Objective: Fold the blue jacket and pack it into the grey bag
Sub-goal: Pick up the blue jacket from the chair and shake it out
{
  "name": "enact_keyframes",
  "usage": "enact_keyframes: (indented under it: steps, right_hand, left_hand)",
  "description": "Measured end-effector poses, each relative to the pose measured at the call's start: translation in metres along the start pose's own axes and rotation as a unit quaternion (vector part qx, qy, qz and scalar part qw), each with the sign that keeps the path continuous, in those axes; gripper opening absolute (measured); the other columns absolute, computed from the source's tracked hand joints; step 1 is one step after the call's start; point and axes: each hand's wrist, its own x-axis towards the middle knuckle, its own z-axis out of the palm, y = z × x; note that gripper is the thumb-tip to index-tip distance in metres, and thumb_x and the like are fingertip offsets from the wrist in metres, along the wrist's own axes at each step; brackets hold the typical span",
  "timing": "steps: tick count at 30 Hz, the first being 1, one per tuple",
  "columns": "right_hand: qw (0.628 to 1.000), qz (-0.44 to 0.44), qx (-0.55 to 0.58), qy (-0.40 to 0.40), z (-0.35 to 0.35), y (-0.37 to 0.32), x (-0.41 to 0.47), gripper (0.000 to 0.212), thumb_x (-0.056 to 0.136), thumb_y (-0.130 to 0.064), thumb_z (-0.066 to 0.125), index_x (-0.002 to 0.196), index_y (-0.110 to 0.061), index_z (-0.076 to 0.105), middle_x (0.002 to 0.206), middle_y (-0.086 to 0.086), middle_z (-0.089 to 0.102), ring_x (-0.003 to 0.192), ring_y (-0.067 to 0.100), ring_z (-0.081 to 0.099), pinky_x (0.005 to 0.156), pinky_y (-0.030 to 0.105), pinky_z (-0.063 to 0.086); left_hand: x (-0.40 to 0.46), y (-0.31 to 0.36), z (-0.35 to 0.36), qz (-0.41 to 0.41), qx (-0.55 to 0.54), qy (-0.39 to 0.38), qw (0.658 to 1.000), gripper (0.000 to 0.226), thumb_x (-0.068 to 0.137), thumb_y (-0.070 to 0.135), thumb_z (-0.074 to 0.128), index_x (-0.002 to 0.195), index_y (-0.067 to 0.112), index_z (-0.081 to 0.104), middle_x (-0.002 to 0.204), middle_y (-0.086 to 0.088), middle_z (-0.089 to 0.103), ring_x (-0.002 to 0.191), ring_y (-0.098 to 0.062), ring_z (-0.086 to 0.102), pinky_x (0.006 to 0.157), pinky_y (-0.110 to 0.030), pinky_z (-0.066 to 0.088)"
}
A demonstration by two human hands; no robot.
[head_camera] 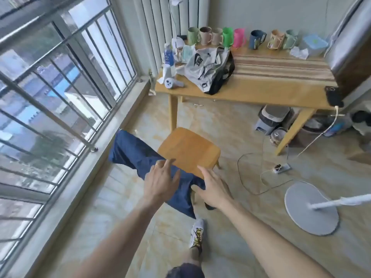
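At centre frame the blue jacket (138, 155) drapes over the near-left edge of a wooden stool (188, 149). The left hand (160, 181) rests spread on it, and the right hand (212, 189), fingers loose, seems only to touch the cloth. The grey bag (202, 69) lies on the worktop (261, 91), upper centre.

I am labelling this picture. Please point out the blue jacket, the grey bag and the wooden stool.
blue jacket (132, 151): head view, on the cloth hanging left of the stool.
grey bag (202, 67): head view, on its crumpled front.
wooden stool (188, 149): head view, on the bare seat.
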Motion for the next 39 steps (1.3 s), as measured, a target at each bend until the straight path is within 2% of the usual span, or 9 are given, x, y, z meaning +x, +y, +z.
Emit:
enact_keyframes:
  steps: [4, 6, 8, 15, 23, 29, 34, 36, 39]
  right_hand:
    - [0.996, 0.027, -0.020, -0.081, 0.002, -0.002, 0.059, 0.059, 0.093, -0.040, 0.064, 0.146, -0.023, 0.044, 0.145, 0.002, 0.052, 0.129, 0.029, 0.052, 0.096, 0.039, 0.047]
    - [0.994, 0.025, -0.030, -0.101, 0.004, -0.009, 0.079, 0.014, 0.091, -0.035, 0.066, 0.101, -0.026, 0.066, 0.105, -0.001, 0.067, 0.104, 0.029, 0.061, 0.081, 0.036, 0.048]
    - [0.993, -0.001, -0.039, -0.115, 0.003, -0.013, 0.092, 0.028, 0.091, -0.025, 0.065, 0.066, -0.028, 0.055, 0.075, -0.005, 0.065, 0.084, 0.027, 0.062, 0.067, 0.033, 0.046]
    - [0.991, -0.084, 0.030, -0.099, -0.044, -0.038, 0.115, 0.012, 0.103, -0.024, 0.046, 0.093, -0.018, 0.046, 0.083, 0.004, 0.064, 0.078, 0.029, 0.059, 0.062, 0.040, 0.043]
    - [0.939, -0.262, 0.195, 0.105, -0.205, -0.084, 0.141, 0.013, 0.105, -0.020, 0.045, 0.104, -0.007, 0.047, 0.084, 0.003, 0.062, 0.071, 0.017, 0.057, 0.064, 0.032, 0.042]
    - [0.866, -0.339, 0.290, 0.227, -0.333, -0.066, 0.131, 0.015, 0.104, -0.016, 0.048, 0.109, -0.002, 0.051, 0.085, -0.002, 0.062, 0.076, 0.006, 0.057, 0.074, 0.018, 0.045]
    - [0.834, -0.341, 0.308, 0.307, -0.400, -0.017, 0.127, 0.016, 0.104, -0.015, 0.048, 0.109, -0.001, 0.053, 0.086, -0.016, 0.057, 0.078, -0.014, 0.055, 0.074, 0.010, 0.042]
    - [0.830, -0.329, 0.313, 0.325, -0.418, 0.005, 0.125, 0.015, 0.104, -0.015, 0.048, 0.108, -0.002, 0.053, 0.086, -0.013, 0.057, 0.078, -0.012, 0.055, 0.074, 0.013, 0.044]
    - [0.827, -0.315, 0.293, 0.362, -0.446, 0.042, 0.119, 0.013, 0.104, -0.014, 0.049, 0.106, -0.002, 0.053, 0.084, -0.017, 0.055, 0.076, -0.014, 0.055, 0.069, 0.005, 0.039]
  left_hand:
    - [0.049, -0.005, 0.007, -0.023, 0.006, -0.025, 0.999, 0.050, 0.099, 0.053, 0.042, 0.144, 0.032, 0.047, 0.142, -0.004, 0.056, 0.124, -0.028, 0.055, 0.087, -0.044, 0.051]
    - [0.064, -0.007, 0.005, -0.040, 0.016, -0.036, 0.998, 0.050, 0.099, 0.053, 0.042, 0.143, 0.031, 0.048, 0.141, -0.005, 0.056, 0.126, -0.028, 0.055, 0.089, -0.044, 0.052]
    - [0.075, -0.008, 0.000, -0.060, 0.018, -0.041, 0.997, 0.049, 0.099, 0.050, 0.043, 0.143, 0.029, 0.049, 0.143, -0.005, 0.055, 0.127, -0.029, 0.054, 0.090, -0.044, 0.052]
    - [0.092, 0.007, -0.024, -0.088, 0.002, -0.008, 0.996, 0.047, 0.098, 0.049, 0.044, 0.139, 0.028, 0.054, 0.139, -0.002, 0.057, 0.127, -0.024, 0.054, 0.088, -0.041, 0.050]
    - [0.083, 0.091, -0.096, -0.032, -0.080, 0.278, 0.957, 0.065, 0.083, 0.061, 0.068, 0.132, 0.022, 0.051, 0.120, 0.002, 0.049, 0.106, -0.015, 0.048, 0.074, -0.028, 0.042]
    - [0.076, 0.188, -0.113, -0.057, -0.049, 0.196, 0.978, 0.110, 0.050, 0.098, 0.059, 0.135, 0.032, 0.035, 0.124, 0.011, 0.054, 0.112, -0.019, 0.060, 0.085, -0.042, 0.054]
    - [0.079, 0.284, -0.100, -0.033, -0.101, 0.111, 0.988, 0.128, 0.047, 0.095, 0.065, 0.149, 0.032, 0.021, 0.148, 0.016, 0.042, 0.134, -0.010, 0.045, 0.103, -0.041, 0.048]
    - [0.092, 0.309, -0.088, -0.027, -0.071, 0.117, 0.990, 0.099, 0.060, 0.079, 0.071, 0.138, 0.028, 0.036, 0.136, 0.013, 0.050, 0.127, -0.014, 0.050, 0.094, -0.040, 0.051]
    - [0.116, 0.330, -0.077, -0.032, -0.031, 0.157, 0.987, 0.024, 0.087, 0.035, 0.058, 0.080, 0.021, 0.039, 0.080, 0.002, 0.057, 0.092, -0.037, 0.061, 0.060, -0.039, 0.037]
